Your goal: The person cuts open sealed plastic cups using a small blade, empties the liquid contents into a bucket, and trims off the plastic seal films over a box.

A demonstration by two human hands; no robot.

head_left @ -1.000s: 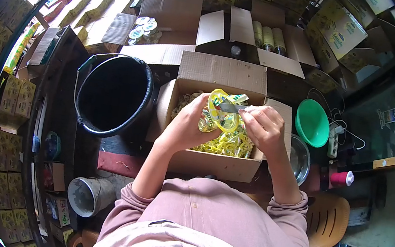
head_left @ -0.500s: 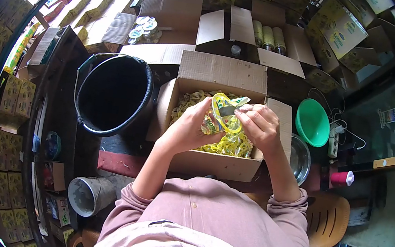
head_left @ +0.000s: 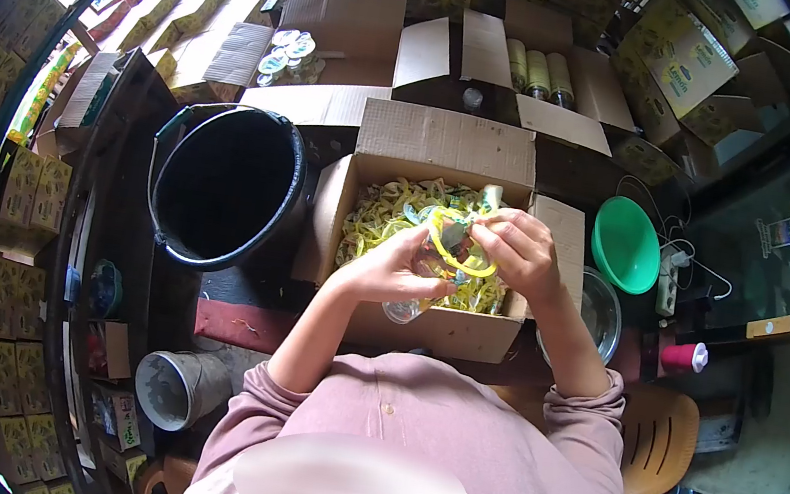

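Note:
My left hand point(head_left: 388, 268) is wrapped around a clear plastic cup point(head_left: 401, 312), whose base sticks out below the palm. The cup lies tilted, its mouth toward my right hand. A yellow ring of printed film point(head_left: 466, 266) loops off the cup's mouth. With fingers pinched together, my right hand point(head_left: 521, 255) grips the film at the rim; whether a blade is also between those fingers is hidden. Both hands are above an open cardboard box point(head_left: 423, 332) filled with a tangle of yellow film strips point(head_left: 374, 214).
A black bucket point(head_left: 289, 222) stands left of the box. On the right are a green bowl point(head_left: 626, 244), a metal bowl point(head_left: 609, 328) and a pink thread spool point(head_left: 683, 356). Behind, open cartons hold lids point(head_left: 291, 51) and film rolls point(head_left: 538, 73). A grey bucket point(head_left: 177, 393) sits lower left.
The cup has tipped so that its base shows under my left hand. The yellow ring hangs lower and looser from the mouth. The grey blade seen earlier in my right hand no longer shows clearly.

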